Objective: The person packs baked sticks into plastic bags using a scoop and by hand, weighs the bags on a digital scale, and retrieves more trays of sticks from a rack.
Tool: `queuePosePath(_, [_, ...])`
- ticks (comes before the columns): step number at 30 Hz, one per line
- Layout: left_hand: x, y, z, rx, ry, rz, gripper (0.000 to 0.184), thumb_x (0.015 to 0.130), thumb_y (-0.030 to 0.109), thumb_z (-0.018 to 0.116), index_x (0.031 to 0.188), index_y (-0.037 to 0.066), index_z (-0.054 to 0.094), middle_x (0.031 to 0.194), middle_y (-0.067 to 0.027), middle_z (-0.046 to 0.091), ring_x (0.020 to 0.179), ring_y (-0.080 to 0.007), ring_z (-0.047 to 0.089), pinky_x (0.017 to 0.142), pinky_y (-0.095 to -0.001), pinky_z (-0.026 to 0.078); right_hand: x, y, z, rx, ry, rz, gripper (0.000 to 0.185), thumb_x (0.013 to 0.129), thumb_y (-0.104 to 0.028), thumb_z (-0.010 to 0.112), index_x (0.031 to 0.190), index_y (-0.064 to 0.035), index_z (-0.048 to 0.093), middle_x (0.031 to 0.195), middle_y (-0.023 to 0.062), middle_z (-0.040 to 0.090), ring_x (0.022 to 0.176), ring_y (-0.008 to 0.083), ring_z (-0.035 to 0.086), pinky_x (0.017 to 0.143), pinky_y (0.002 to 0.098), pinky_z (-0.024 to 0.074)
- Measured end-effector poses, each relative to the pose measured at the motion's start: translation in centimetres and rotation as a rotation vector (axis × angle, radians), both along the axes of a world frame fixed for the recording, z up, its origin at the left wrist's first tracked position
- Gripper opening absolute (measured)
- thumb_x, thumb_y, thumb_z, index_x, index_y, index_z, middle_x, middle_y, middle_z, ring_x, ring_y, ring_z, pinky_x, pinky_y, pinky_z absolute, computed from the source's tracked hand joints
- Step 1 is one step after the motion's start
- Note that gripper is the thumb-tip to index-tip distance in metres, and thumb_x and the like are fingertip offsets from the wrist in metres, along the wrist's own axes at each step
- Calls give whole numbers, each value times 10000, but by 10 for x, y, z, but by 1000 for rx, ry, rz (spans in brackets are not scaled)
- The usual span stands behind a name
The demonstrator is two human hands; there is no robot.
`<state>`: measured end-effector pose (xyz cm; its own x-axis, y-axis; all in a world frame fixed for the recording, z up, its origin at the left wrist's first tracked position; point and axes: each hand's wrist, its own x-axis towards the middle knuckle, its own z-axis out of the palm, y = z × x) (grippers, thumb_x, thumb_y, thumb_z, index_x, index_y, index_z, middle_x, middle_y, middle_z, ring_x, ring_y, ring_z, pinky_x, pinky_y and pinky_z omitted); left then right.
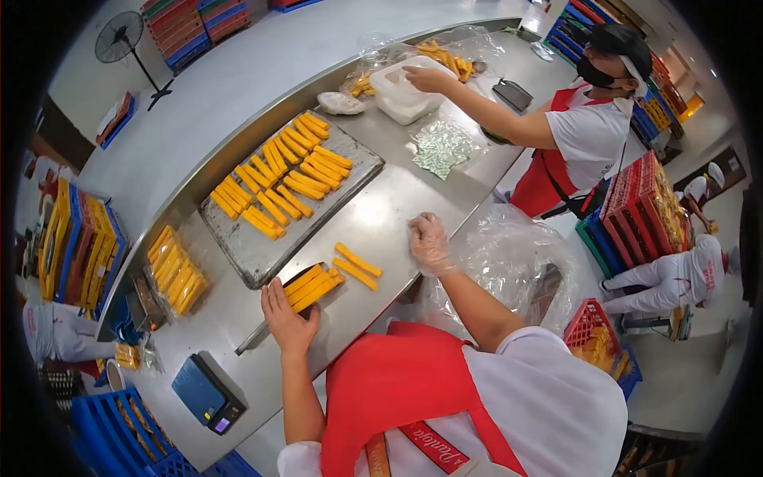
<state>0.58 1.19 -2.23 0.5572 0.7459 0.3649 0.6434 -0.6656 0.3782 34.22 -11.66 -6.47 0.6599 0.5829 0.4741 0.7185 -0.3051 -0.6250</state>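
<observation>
My bare left hand (288,319) is wrapped round the near end of a small dark tray (304,273) that holds several yellow breadsticks (314,288). Two loose breadsticks (358,265) lie on the steel table just right of it. My right hand (430,242), in a clear plastic glove, rests at the table's near edge with its fingers curled in; whatever they may hold is hidden. Beyond my left hand, a large baking tray (362,167) carries rows of breadsticks (278,171).
A co-worker (576,119) reaches into a white tub (405,87). Small green-and-white packets (442,149) are heaped nearby. On the left are a bagged pack of breadsticks (176,272) and a scale (208,393). Clear plastic bags (501,266) hang by my right arm, near a red crate (586,318).
</observation>
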Motion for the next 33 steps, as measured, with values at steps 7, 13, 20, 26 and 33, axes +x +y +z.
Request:
queuePosePath(7, [3, -1, 5, -41, 37, 27, 960, 652, 272, 771, 1460, -35, 353, 1412, -242, 448, 1367, -453, 343, 1152, -511, 302, 52, 19, -10, -63, 51, -174, 196, 805, -64, 619, 995, -65, 666, 1071, 173, 637, 1031, 385, 598, 904, 455, 493])
queuePosePath(13, [5, -1, 8, -31, 78, 15, 922, 660, 272, 753, 1449, -20, 376, 1406, -246, 446, 1355, -468, 353, 1142, -522, 312, 133, 44, 22, -239, -247, -313, 205, 840, -176, 658, 977, -26, 680, 972, 211, 661, 952, 388, 645, 852, 465, 518])
queuePosePath(20, [7, -3, 10, -47, 49, 20, 929, 652, 267, 761, 1456, 2, 376, 1395, -246, 455, 1349, -469, 358, 1136, -528, 320, 160, 49, -3, -578, -218, -102, 231, 860, -240, 641, 926, -27, 702, 822, 192, 689, 822, 366, 681, 790, 461, 533])
queuePosePath(26, [7, 4, 5, -11, 63, -8, 934, 656, 276, 758, 1458, -3, 369, 1407, -244, 452, 1353, -470, 352, 1143, -527, 310, 147, 32, 29, -280, 304, -309, 281, 878, -281, 676, 898, -5, 724, 841, 248, 692, 862, 393, 689, 785, 469, 540])
queuePosePath(33, [-6, 12, -1, 12, 123, -102, 1027, 655, 326, 760, 1512, 5, 293, 1531, -219, 344, 1413, -468, 277, 1175, -538, 244, 115, -19, 39, 439, 937, -359, 293, 908, -201, 655, 831, 81, 666, 771, 204, 694, 739, 283, 709, 639, 417, 574])
